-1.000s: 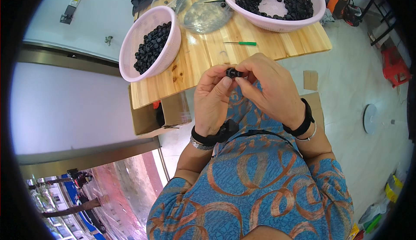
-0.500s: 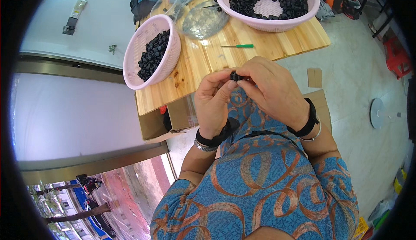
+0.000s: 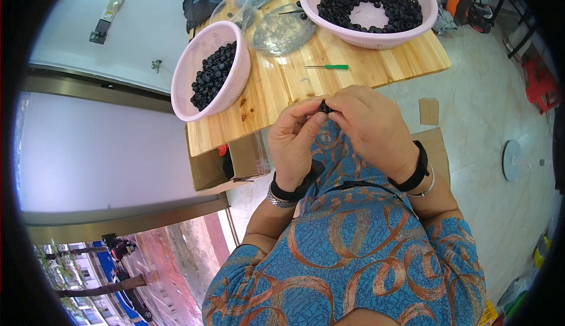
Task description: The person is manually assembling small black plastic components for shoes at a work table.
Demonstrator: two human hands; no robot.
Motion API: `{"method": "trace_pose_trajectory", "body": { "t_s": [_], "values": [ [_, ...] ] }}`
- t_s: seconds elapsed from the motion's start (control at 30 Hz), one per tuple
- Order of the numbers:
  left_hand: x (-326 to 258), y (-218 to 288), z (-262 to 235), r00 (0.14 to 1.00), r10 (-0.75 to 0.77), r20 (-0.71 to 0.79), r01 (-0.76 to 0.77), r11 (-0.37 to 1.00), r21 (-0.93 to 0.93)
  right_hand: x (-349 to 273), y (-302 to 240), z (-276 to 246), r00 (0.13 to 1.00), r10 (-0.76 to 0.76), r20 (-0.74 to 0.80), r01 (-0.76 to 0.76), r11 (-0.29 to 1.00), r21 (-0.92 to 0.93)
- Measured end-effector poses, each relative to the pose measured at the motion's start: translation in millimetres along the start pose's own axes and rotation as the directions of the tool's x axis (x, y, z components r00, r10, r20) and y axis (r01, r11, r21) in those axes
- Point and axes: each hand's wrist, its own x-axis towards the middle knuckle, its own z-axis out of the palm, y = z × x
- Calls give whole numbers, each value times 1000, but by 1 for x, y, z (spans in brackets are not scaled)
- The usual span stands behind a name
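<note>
Black part (image 3: 324,107) is pinched between the fingertip grips of the left hand (image 3: 293,140) and right hand (image 3: 376,129), near the edge of the tabletop (image 3: 273,90); neither hand is nearer. The part's long axis cannot be told.

A small workshop room, by the look of it, opening toward a street.
The wooden table (image 3: 406,55) serves as a bench: on it stand two pink baskets (image 3: 376,40) of small black parts (image 3: 213,76), with a green-handled screwdriver (image 3: 335,67) near its front edge. Beneath its left end is a cardboard box (image 3: 250,161); well right of it, a red stool (image 3: 540,83). What seems a street (image 3: 176,267), distorted at the rim, lies beyond its left side.
</note>
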Motion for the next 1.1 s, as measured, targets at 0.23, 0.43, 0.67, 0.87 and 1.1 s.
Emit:
{"method": "trace_pose_trajectory", "body": {
  "t_s": [0.23,0.43,0.67,0.87,1.1],
  "values": [
    [-3,-6,-3,992,-93,-90,80,987,-138,2,12,6,1000,27,3,-27,981,193],
    [-3,2,-7,976,-207,64,215,955,-203,3,22,-4,911,315,266,-411,757,508],
    [-5,3,-9,962,-258,89,268,952,-146,9,26,-10,884,283,373,-445,758,478],
    [-9,4,-9,945,-305,116,324,918,-230,8,32,-8,894,167,415,-347,844,408],
    [-2,7,-7,904,-400,150,427,838,-340,10,45,0,926,49,375,-190,918,349]
  ]
}}
